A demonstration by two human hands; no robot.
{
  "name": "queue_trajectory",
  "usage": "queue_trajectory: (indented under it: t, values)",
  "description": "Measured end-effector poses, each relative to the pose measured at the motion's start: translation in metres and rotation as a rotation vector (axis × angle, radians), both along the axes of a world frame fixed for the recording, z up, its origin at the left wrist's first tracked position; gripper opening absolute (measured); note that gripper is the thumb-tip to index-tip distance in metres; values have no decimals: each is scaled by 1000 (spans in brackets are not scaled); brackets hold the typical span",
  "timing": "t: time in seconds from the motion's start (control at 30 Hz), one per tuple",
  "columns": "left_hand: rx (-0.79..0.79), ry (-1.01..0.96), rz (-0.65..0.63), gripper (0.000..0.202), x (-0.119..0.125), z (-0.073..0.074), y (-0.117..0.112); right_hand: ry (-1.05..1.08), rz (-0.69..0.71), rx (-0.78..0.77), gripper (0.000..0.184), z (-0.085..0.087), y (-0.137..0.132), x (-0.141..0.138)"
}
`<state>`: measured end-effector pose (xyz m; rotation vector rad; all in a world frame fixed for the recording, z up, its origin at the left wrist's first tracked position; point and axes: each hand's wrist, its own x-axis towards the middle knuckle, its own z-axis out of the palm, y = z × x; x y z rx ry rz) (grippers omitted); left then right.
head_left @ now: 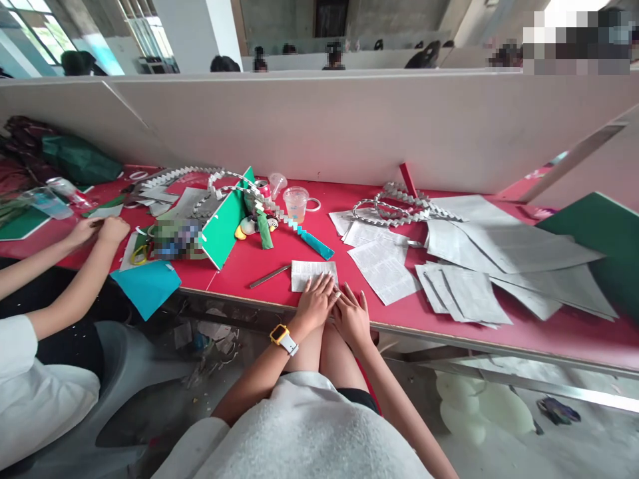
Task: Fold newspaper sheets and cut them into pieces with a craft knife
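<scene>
Red table (pixel 259 263), grey divider (pixel 349 126) behind it. Loose newsprint sheets (pixel 499 246) overlap on the right half. Green board (pixel 227 223) stands tilted left of centre, plastic cup (pixel 295 203) just behind it. A co-worker's hands (pixel 100 229) are at the far left, well apart.

Paper (pixel 312 269): small newsprint rectangle, flat at the table's near edge, with a metal strip (pixel 269 276) just to its left.

Left hand (pixel 315 303): flat, fingers spread, palm down on the paper's near edge. It presses and grips nothing. Right hand (pixel 353 318): also flat and spread, beside the left, fingertips at the paper's near right corner, the rest over the table edge. It holds nothing.

Handling, my read: very light, limp, tears and creases easily, slides on the smooth top. Pin it flat with a palm, or pinch a free far corner.
</scene>
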<state>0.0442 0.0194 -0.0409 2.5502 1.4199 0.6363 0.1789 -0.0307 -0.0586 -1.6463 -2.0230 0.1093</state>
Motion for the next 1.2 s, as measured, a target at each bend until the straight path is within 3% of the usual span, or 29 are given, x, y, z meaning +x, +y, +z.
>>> queue_trajectory:
  t: [0.23, 0.37, 0.5, 0.67, 0.87, 0.97, 1.13, 1.2]
  values:
    - [-5, 128, 144, 51, -75, -1, -21, 18, -31, 6, 39, 3, 1, 1]
    - [14, 151, 176, 47, -94, 2, -24, 58, 10, -18, 38, 4, 2, 4]
    - [-77, 45, 187, 47, -83, 1, -15, 213, -68, -28, 42, 1, 20, 4]
    - [-170, -296, 341, 75, -54, -11, -3, 393, -187, -71, 57, -1, 49, -9]
    - [-62, -687, 427, 57, -32, -15, -2, 656, -305, -96, 50, 8, 50, -16]
    - [-8, -710, 493, 44, -33, -13, -2, 737, -330, -134, 50, 12, 52, -9]
    - [27, -631, 514, 12, -41, -12, -1, 724, -202, -170, 26, 12, 63, 9]
    - [63, -599, 510, 18, -42, -11, 0, 784, -150, -191, 23, 11, 66, 14]
